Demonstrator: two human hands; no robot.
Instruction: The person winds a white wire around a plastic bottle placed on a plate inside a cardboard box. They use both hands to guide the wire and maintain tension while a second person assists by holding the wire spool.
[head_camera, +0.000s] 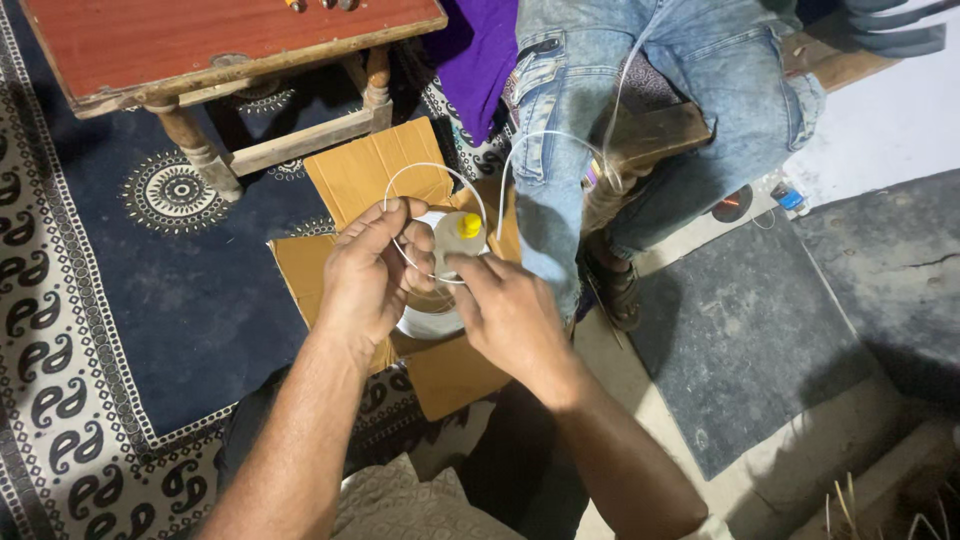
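Over an open cardboard box (350, 175) on the floor, both hands meet at a small clear plastic part with a yellow cap (462, 232). Left hand (365, 280): fingers curled, thumb and forefinger pinching the part's left side. Right hand (510, 315): forefinger stretched up to touch the part from below right, other fingers folded; whether it grips anything I cannot tell. The capped part sits between the two hands, held in the air just above the box's opening.

A thin clear tube (425, 170) loops in an arc from the hands over the box flap; a second strand runs up and right across the knee of a seated person in faded blue jeans (570, 90). That person's hand is near a wooden bench edge (650, 130), with the tube passing by it.

Inside the box, below the hands, a white roll or coil (430, 322) shows, partly hidden. Box flaps are plain brown, spread open, with no label I can make out.

Floor left: dark blue rug (200, 290) with white paisley border and round medallions. Upper left: small wooden counter (200, 40) with red top and turned legs. Purple cloth (480, 50) behind the box. Right: grey mats (740, 340) on pale floor; a small blue-and-red object (788, 197) lies by the seated person's leg, too small to identify.
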